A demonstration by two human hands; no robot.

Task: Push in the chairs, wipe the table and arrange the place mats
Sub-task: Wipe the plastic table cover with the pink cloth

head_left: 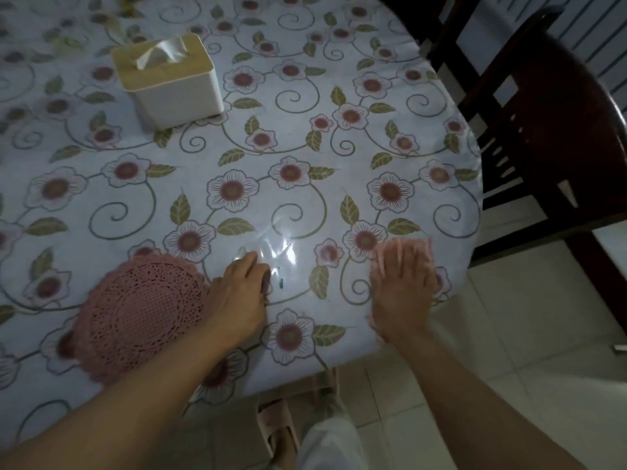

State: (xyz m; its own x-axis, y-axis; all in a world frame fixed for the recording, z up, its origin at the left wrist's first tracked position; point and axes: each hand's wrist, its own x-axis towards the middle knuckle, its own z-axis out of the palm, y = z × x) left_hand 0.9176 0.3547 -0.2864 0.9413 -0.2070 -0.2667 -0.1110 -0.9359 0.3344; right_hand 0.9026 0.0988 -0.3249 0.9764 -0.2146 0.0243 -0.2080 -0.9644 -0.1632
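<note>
Floral surface (305,96): right hand (402,290) spread flat on blurred pink cloth (425,247), apparently; left hand (237,296) loosely curled, touching pink mat (135,317).

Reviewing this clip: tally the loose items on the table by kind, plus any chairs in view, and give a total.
Pink crocheted place mat: 1, beside the left hand
Pink cloth: 1, flat under the right hand
Tissue box: 1
Dark wooden chairs: 2, though the far one is only partly in view
Total: 5
</note>
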